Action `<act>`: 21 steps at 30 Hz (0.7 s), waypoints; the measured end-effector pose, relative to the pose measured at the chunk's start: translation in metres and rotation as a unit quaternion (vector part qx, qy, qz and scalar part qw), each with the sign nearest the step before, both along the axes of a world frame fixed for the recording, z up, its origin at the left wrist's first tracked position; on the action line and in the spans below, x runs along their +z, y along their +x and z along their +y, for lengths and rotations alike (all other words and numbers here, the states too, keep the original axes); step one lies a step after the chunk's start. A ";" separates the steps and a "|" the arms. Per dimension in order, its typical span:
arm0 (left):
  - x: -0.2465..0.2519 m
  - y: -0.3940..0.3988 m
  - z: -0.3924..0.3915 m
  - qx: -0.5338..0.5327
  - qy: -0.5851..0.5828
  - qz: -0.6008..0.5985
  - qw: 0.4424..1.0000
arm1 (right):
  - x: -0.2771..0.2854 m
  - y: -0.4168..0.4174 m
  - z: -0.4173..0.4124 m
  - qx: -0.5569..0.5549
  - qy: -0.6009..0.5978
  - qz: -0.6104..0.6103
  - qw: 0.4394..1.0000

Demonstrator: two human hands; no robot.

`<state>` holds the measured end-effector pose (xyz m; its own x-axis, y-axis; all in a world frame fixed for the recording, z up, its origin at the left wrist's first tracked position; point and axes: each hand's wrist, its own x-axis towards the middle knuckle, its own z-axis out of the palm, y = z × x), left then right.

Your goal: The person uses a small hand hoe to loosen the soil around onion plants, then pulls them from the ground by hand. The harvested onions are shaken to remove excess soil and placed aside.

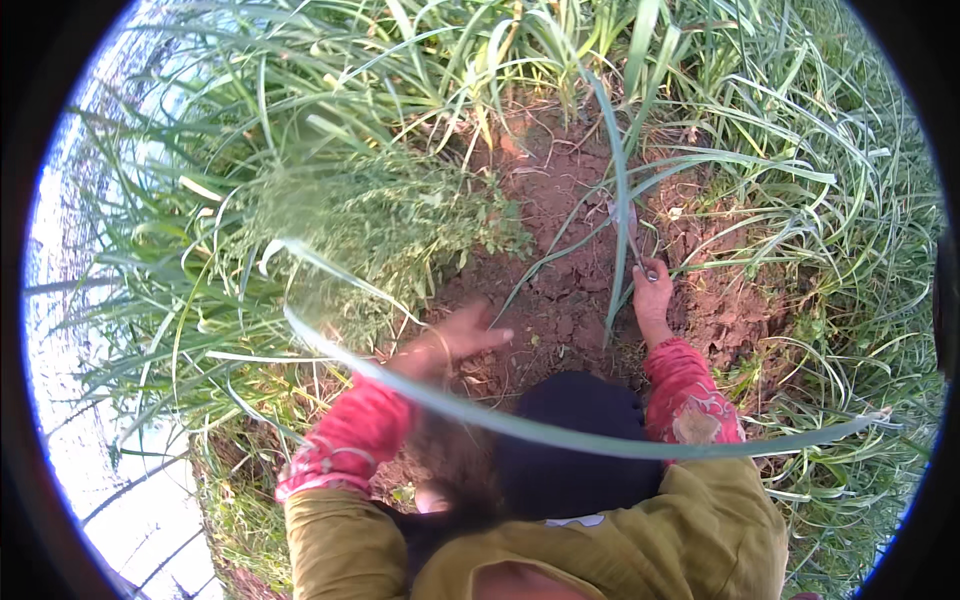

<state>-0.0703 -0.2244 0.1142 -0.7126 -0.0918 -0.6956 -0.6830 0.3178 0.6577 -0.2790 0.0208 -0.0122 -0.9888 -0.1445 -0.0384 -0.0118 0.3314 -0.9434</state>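
Note:
My right hand (651,289) is closed round the handle of a small metal hand tool (630,229), whose blade points away from me over the reddish soil (559,300); long leaves partly cover the blade. On the left, my left hand (469,330) is spread above the soil with its thumb and fingers apart, holding nothing that I can see, and is somewhat blurred. It is beside a heap of leafy green weeds (390,217). A long green leaf (525,427) arches close to the camera, across both forearms and my dark-clad knee.
Dense long-leaved green plants (450,60) stand at the far side of the soil, with more plants (847,187) at the right. At the far left lies a bright white surface (135,510) crossed by dark lines. Several loose leaves hang over the soil.

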 end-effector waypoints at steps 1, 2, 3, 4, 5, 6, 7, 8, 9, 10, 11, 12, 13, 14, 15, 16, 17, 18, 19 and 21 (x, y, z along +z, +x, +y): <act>-0.030 -0.026 -0.005 0.038 -0.061 0.046 0.996 | -0.008 -0.009 -0.006 -0.003 0.012 0.001 1.000; -0.058 -0.054 -0.015 0.099 -0.103 0.046 0.989 | -0.018 -0.013 -0.010 -0.024 0.032 -0.019 0.999; -0.077 -0.077 -0.023 0.163 -0.146 0.041 0.975 | -0.024 -0.012 -0.015 -0.028 0.013 -0.023 0.999; -0.083 -0.104 -0.016 0.279 -0.215 0.040 0.935 | -0.026 -0.012 -0.015 -0.037 0.001 -0.024 0.999; -0.088 -0.128 -0.008 0.386 -0.274 0.040 0.880 | -0.026 -0.014 -0.009 -0.049 -0.005 -0.023 0.999; -0.128 -0.123 -0.044 0.524 -0.065 0.157 0.835 | -0.016 -0.008 -0.025 -0.036 -0.050 -0.035 0.998; -0.120 -0.161 -0.017 0.615 -0.026 0.116 0.779 | -0.025 -0.017 -0.007 -0.049 -0.031 -0.039 0.998; -0.130 -0.173 -0.025 0.653 0.090 0.179 0.730 | -0.025 -0.015 -0.012 -0.043 -0.041 -0.052 0.997; -0.131 -0.185 -0.020 0.664 0.157 0.210 0.700 | -0.031 -0.017 -0.008 -0.045 -0.039 -0.062 0.996; -0.129 -0.197 -0.017 0.672 0.225 0.237 0.665 | -0.038 -0.020 -0.005 -0.042 -0.040 -0.042 0.997; -0.111 -0.207 -0.005 0.671 0.239 0.235 0.661 | -0.044 -0.024 0.001 -0.047 -0.042 -0.043 0.997; -0.120 -0.200 -0.016 0.626 0.258 0.347 0.649 | -0.041 -0.020 -0.008 -0.041 -0.059 -0.048 0.996; -0.107 -0.208 -0.009 0.681 0.191 0.276 0.651 | -0.044 -0.021 -0.003 -0.044 -0.063 -0.049 0.996; -0.097 -0.211 -0.004 0.682 0.180 0.242 0.666 | -0.048 -0.024 0.002 -0.050 -0.030 -0.031 0.998; -0.089 -0.209 -0.006 0.683 0.164 0.216 0.678 | -0.047 -0.024 0.001 -0.042 -0.037 -0.037 0.998; -0.091 -0.209 -0.009 0.665 0.157 0.197 0.703 | -0.047 -0.024 0.000 -0.035 -0.044 -0.043 0.997; -0.090 -0.207 -0.005 0.666 0.118 0.193 0.711 | -0.047 -0.023 -0.002 -0.029 -0.050 -0.050 0.997; -0.088 -0.206 -0.004 0.660 0.099 0.181 0.723 | -0.049 -0.024 -0.002 -0.033 -0.067 -0.065 0.995; -0.085 -0.205 -0.003 0.652 0.080 0.168 0.735 | -0.051 -0.025 -0.001 -0.032 -0.072 -0.065 0.995; -0.079 -0.202 -0.002 0.623 0.047 0.103 0.774 | -0.053 -0.026 0.000 -0.030 -0.083 -0.067 0.994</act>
